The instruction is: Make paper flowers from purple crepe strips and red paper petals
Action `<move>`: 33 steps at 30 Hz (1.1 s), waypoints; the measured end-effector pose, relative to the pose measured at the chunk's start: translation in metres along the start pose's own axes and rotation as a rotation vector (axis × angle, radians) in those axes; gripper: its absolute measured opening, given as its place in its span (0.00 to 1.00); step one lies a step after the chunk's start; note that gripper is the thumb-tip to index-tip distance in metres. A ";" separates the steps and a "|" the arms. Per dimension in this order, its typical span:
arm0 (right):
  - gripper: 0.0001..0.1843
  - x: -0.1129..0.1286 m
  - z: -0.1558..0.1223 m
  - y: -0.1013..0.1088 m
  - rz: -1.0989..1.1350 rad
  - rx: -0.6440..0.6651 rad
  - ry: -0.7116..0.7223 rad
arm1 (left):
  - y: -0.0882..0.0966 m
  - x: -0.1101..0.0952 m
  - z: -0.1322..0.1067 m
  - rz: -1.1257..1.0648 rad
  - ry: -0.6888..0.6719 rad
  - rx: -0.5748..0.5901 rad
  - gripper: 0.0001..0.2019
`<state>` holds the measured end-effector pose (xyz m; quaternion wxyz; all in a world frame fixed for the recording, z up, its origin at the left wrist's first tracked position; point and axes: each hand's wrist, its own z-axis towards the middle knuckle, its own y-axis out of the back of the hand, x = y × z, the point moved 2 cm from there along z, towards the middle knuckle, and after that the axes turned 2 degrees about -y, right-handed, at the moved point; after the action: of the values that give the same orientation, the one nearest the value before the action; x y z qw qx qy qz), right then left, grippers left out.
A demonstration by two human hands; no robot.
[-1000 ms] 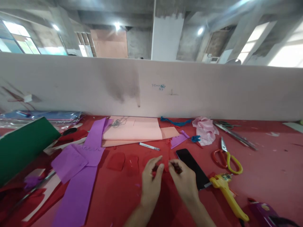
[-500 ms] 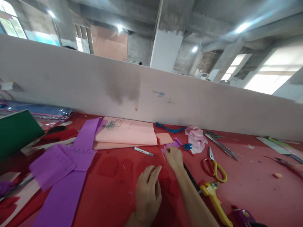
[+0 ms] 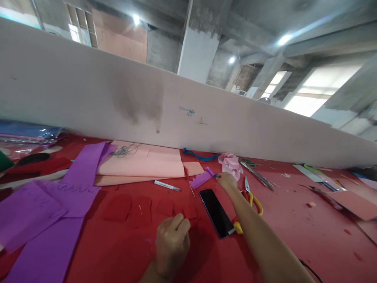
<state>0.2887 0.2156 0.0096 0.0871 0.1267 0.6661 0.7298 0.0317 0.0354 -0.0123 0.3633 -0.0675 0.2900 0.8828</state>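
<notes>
My left hand (image 3: 173,243) is curled closed over the red tabletop, just in front of several red felt cutouts (image 3: 118,207). Whatever its fingertips pinch, if anything, is hidden. Farther out, my right hand (image 3: 227,181) has its fingers drawn together over a small blue fabric scrap (image 3: 216,175), of which only a bit shows. Beside those fingers lies a purple felt strip with a jagged edge (image 3: 202,179). A black phone (image 3: 216,212) lies between my two hands, and a white marker (image 3: 167,185) rests to the left.
Scissors with red and yellow handles (image 3: 251,196) lie by my right forearm, which partly covers a yellow tool (image 3: 238,228). Purple felt sheets (image 3: 53,239) and folded peach felt (image 3: 144,163) spread at left. Crumpled pink fabric (image 3: 231,164) lies before the white partition (image 3: 132,106).
My right hand has moved right from the purple strip onto the blue scrap, uncovering the phone. My left hand's fingers have curled in tighter. The view has turned somewhat to the right.
</notes>
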 end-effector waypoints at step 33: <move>0.08 0.100 -0.226 0.035 1.403 -0.005 0.316 | 0.033 0.037 0.029 -1.683 1.254 0.248 0.27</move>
<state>0.1271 0.0270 0.0329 -0.4993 0.4176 0.4308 0.6251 -0.0147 0.0554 0.0150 0.6480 -0.6532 0.3736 0.1177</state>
